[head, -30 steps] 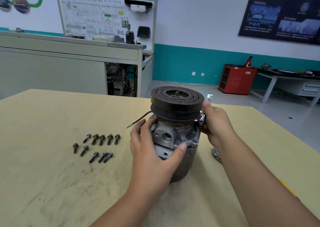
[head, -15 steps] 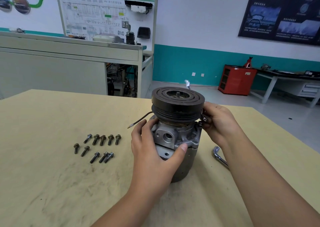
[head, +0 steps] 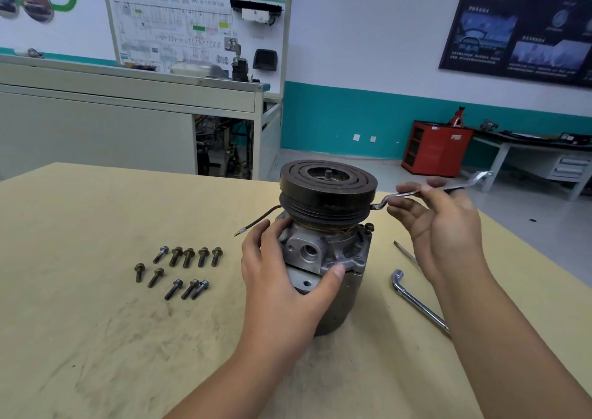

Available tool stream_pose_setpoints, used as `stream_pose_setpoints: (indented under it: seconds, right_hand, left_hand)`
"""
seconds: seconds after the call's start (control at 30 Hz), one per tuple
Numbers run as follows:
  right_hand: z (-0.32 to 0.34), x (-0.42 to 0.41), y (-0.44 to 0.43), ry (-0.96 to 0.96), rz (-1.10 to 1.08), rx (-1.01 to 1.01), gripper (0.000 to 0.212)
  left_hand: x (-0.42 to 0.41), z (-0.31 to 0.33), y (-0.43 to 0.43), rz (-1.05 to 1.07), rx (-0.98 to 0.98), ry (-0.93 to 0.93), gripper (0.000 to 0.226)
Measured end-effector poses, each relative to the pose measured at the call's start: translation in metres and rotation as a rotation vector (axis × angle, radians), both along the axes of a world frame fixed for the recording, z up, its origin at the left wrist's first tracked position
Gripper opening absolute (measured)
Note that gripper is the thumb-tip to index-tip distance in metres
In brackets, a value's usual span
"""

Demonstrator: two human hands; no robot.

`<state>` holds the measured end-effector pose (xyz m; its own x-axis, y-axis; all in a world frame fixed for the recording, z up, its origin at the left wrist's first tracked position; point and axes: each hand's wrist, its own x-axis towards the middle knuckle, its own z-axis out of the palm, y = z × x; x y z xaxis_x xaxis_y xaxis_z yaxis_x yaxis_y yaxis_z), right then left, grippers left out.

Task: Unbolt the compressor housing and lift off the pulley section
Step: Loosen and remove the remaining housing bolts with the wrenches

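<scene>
**Seat the spanner squarely before turning**

The compressor housing (head: 339, 252) stands upright near the middle of the bench (head: 96, 338), with the black pulley section (head: 326, 188) still on top. The left hand (head: 282, 277) wraps the housing, fingers round the far side and thumb pressed on the near flange. The right hand (head: 445, 223) pinches an offset spanner (head: 403, 194) between thumb and curled fingers. The spanner's lower end sits just beside the pulley's right edge, above a bolt (head: 369, 226) still in the flange.

This looks like the last stretch of unbolting: ten loose bolts (head: 187, 257) lie in a group to the left. The pulley overhangs the flange, so the spanner's offset end probably has to drop in almost vertically and sit fully over the bolt head before any force goes on. A half-seated ring could slip and round the head. The left hand should bear down and resist the twist, since the housing stands free. An L-shaped wrench (head: 416, 300) lies on the bench to the right.
</scene>
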<state>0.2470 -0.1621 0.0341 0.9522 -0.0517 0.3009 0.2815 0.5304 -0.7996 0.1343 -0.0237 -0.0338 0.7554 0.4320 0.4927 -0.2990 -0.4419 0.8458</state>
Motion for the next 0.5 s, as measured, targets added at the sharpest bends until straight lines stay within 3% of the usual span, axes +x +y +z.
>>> stream_pose_setpoints:
  seconds: [0.2, 0.5]
  right_hand:
    - [-0.019, -0.019, -0.012, -0.389, -0.232, -0.410, 0.015]
    - [-0.045, -0.032, -0.017, -0.665, -0.202, -0.631, 0.012]
  left_hand:
    - [0.000, 0.000, 0.000, 0.006, 0.006, 0.005, 0.062]
    - [0.001, -0.001, 0.000, 0.006, 0.007, -0.001, 0.060]
